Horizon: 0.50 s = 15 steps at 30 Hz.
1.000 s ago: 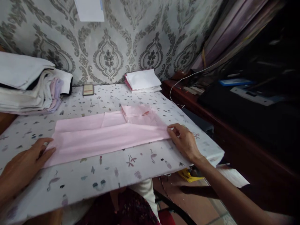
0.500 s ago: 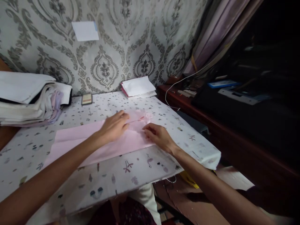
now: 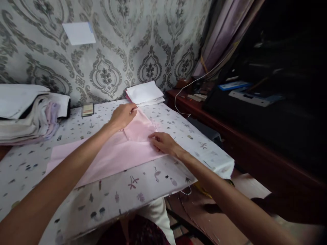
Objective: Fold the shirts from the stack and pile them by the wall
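A length of pink cloth lies folded on the patterned table cover, its long side running left to right. My left hand pinches the far edge of its upper layer and holds it raised off the table. This lifted part shows a shinier pink face. At the right end of the cloth, my right hand is closed, thumb and fingers pressed together at the cloth's near side. A frayed edge shows just beyond the right fingertips.
Folded white and pastel fabrics are stacked at the left. A folded white bundle rests by the wall, with a small pale square further left. To the right stands a dark wooden desk with a white cable.
My left hand has moved up and away from me, lifting the upper layer of the pink cloth. My right hand stays near the cloth's right end. The view has shifted slightly.
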Each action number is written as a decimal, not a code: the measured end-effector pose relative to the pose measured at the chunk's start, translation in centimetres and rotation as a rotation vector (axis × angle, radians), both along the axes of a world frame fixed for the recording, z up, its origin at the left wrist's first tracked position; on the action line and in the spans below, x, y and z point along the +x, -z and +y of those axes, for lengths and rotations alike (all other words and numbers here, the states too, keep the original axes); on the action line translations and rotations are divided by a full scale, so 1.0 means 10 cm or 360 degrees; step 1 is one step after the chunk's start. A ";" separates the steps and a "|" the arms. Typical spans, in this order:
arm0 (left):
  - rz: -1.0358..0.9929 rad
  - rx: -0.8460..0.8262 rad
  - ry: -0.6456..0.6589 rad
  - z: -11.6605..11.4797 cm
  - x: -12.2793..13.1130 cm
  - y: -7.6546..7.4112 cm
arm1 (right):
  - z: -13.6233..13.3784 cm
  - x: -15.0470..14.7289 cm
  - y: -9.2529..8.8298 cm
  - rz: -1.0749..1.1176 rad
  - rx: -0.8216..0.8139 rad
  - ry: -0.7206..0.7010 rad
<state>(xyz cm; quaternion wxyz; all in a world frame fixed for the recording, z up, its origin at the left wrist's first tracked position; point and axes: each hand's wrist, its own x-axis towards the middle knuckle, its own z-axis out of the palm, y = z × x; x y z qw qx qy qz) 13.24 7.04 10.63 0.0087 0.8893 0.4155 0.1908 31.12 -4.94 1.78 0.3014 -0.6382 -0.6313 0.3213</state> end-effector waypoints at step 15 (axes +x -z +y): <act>0.0174 -0.0246 0.0458 -1.33 -1.20 0.70 | 0.15 0.08 -0.03 0.0975 -0.0456 0.0144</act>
